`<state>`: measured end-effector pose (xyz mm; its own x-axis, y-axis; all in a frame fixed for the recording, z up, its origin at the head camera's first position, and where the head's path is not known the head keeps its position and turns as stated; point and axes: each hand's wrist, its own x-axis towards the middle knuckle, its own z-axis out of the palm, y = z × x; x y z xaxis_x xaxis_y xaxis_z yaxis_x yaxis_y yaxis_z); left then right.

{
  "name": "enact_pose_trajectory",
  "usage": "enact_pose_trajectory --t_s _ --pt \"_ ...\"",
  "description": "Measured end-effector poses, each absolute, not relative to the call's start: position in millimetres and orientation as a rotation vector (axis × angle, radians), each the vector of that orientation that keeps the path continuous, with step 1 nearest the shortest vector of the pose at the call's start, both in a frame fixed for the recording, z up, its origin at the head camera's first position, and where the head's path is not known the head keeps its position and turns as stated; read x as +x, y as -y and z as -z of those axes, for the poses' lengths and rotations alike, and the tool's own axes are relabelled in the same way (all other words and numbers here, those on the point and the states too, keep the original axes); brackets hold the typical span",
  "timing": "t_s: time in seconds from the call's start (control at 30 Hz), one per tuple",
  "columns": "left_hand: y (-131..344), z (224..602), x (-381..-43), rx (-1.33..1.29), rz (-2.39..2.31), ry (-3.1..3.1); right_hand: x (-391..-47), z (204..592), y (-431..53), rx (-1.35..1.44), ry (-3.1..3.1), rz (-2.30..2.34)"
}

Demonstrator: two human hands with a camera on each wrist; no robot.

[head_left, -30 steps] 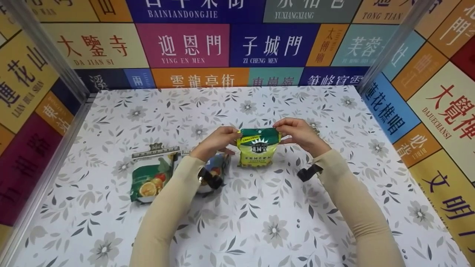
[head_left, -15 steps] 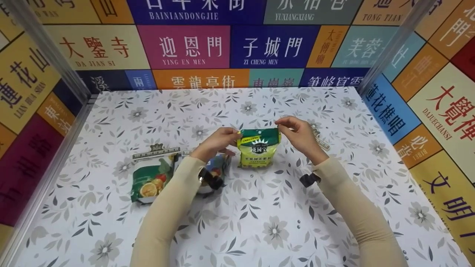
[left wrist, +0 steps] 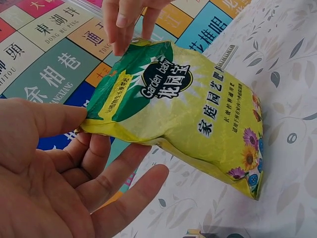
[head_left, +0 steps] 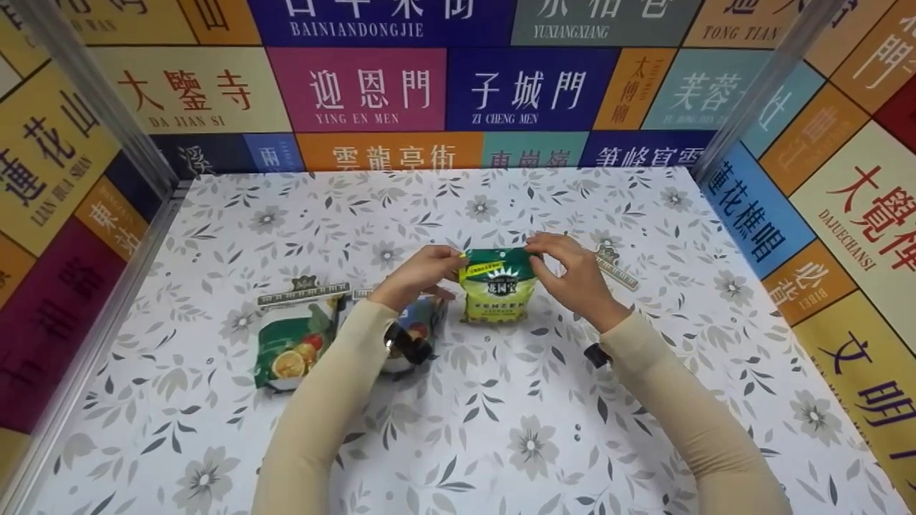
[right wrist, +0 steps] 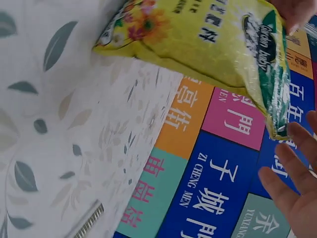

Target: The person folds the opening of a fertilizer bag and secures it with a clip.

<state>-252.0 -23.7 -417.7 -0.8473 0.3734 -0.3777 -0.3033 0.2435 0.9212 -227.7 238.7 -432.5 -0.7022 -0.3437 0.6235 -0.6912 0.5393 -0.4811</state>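
Note:
A small yellow-and-green fertilizer bag [head_left: 499,297] stands upright in front of me in the head view. My left hand [head_left: 417,277] pinches its top left corner, thumb in front and fingers behind, as the left wrist view shows. The other fingers of that hand spread loosely below the corner. At the top right corner is my right hand [head_left: 572,279], its fingertips at the bag's edge. In the right wrist view the right hand's fingers [right wrist: 285,191] are extended beside the corner, with no grip visible. Whether its thumb touches the bag cannot be made out.
Left of the fertilizer bag stand a green-and-white pouch with fruit pictures [head_left: 293,348] and a blue pouch [head_left: 422,318], partly hidden by my left arm. A crested strip with a key-like pattern [head_left: 617,270] lies behind my right hand. Printed walls [head_left: 537,89] enclose the flowered table [head_left: 529,400].
My right hand's fingers gripped the right corner a second ago, then drew off it, and are at the corner again now. The left hand keeps its pinch; the bag has hardly moved.

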Motion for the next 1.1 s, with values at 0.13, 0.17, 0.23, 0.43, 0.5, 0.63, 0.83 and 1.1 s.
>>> enact_pose_trajectory --t_s 0.13,0.17,0.23,0.43,0.5,0.63,0.83,1.1 --pt "23.9 418.4 -252.2 0.066 -1.649 -1.982 -227.5 439.4 -239.6 0.995 2.264 -0.748" --pt "23.8 418.6 -252.4 0.066 -1.648 -1.982 -227.4 441.1 -240.2 1.026 2.267 -0.696" --pt "23.8 419.0 -252.6 0.065 -1.648 -1.984 -227.3 444.6 -241.2 1.078 2.283 -0.609" --pt "24.1 418.8 -253.2 0.052 -1.652 -1.979 -227.3 453.6 -244.5 1.185 2.333 -0.402" --pt "23.9 418.6 -253.3 0.047 -1.653 -1.975 -227.9 457.3 -245.6 1.2 2.337 -0.327" --pt "23.5 417.6 -252.8 0.041 -1.648 -1.975 -228.9 463.7 -247.1 1.204 2.335 -0.215" --pt "23.6 418.7 -252.5 0.042 -1.658 -1.975 -229.5 466.8 -246.7 1.2 2.324 -0.159" --pt "23.7 422.8 -252.4 0.054 -1.686 -1.966 -228.5 466.3 -244.9 1.213 2.286 -0.114"
